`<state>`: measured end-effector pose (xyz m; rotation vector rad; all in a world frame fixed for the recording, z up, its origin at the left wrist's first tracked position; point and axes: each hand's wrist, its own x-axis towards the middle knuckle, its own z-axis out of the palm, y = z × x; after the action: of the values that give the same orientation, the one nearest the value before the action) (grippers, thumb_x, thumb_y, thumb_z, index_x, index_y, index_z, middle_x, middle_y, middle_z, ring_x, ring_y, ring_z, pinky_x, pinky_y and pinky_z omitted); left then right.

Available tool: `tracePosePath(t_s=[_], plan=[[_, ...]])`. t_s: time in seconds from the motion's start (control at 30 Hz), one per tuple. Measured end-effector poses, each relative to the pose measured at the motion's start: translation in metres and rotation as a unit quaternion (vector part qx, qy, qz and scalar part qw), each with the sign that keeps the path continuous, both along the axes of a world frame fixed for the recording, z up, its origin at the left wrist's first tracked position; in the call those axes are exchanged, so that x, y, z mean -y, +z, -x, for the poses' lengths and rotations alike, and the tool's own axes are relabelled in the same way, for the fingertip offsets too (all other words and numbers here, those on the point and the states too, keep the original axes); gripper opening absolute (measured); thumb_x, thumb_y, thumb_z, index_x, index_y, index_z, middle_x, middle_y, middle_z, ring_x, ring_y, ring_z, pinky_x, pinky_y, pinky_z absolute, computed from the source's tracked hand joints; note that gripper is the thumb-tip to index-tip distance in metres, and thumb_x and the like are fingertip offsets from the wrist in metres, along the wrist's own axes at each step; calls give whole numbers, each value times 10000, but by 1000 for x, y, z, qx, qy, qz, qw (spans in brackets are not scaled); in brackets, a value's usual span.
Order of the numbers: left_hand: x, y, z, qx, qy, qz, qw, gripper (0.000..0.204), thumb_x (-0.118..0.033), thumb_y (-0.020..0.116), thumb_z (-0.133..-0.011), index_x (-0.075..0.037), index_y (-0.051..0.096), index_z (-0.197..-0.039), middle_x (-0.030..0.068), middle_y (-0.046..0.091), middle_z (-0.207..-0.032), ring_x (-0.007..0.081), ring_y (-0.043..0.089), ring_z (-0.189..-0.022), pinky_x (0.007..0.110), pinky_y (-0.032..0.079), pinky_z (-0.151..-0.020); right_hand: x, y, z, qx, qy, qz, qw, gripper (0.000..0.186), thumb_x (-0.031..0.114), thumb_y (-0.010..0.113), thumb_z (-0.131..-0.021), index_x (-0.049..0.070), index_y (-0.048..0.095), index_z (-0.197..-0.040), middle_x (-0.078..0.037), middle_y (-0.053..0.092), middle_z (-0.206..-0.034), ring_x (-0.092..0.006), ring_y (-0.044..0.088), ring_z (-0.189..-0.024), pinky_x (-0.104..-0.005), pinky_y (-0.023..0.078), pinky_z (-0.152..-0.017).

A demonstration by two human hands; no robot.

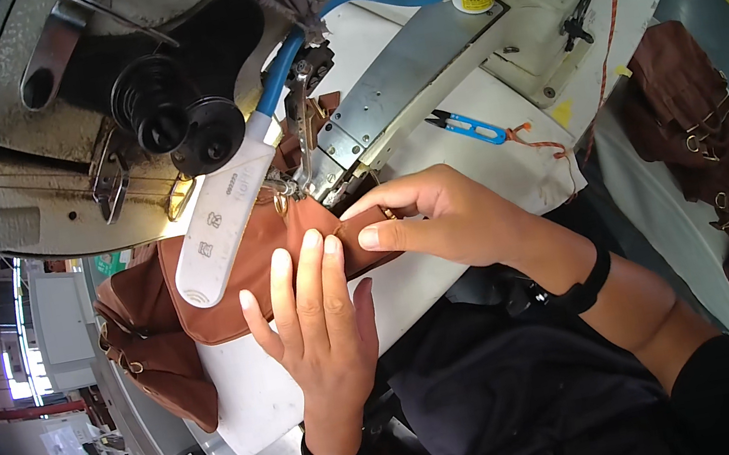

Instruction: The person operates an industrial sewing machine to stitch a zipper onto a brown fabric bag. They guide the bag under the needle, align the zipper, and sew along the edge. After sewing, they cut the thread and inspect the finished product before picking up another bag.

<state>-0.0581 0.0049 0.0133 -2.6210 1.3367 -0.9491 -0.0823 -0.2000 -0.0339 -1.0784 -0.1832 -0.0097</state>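
A brown leather bag [254, 262] lies under the needle area of a sewing machine [421, 52]. My left hand [317, 319] rests on the leather with its fingers stretched out and spread. My right hand [456, 221] pinches the right-hand end of the bag between thumb and fingers, beside the metal arm of the machine. The presser foot [284, 186] sits just beyond my fingertips, next to a small metal ring on the leather. Parts of the bag behind the foot are hidden by the machine and the lamp.
A white lamp head [225, 213] on a blue flexible neck hangs over the leather. Blue thread snips [469, 126] on an orange cord lie on the white table [267, 391]. More brown bags are piled at the right [713, 156], and brown leather [144, 334] drapes at the left.
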Motion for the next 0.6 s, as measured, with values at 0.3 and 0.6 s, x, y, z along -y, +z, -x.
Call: tracePosePath(t_s=[0.3,0.6], plan=[[4,-17,-10,70,7,26,997,429,-229,736,-928,-109,689,-1337,45,690,-1351,235,619,-1264,417,353,-1128,0,11,1,-7,-16,18,1000,297,115,652,-1021,-63,695,-1255,-71,749,-1090,-108,684,-1012,-272,552,-917],[16,-8,-11,-14,5,88,996,417,-199,722,-924,-119,705,-1333,42,701,-1327,218,640,-1206,385,384,-1076,3,21,-7,-44,-15,-9,999,285,79,620,-1022,-85,678,-1248,-98,745,-1102,-134,697,-1017,-274,562,-914]])
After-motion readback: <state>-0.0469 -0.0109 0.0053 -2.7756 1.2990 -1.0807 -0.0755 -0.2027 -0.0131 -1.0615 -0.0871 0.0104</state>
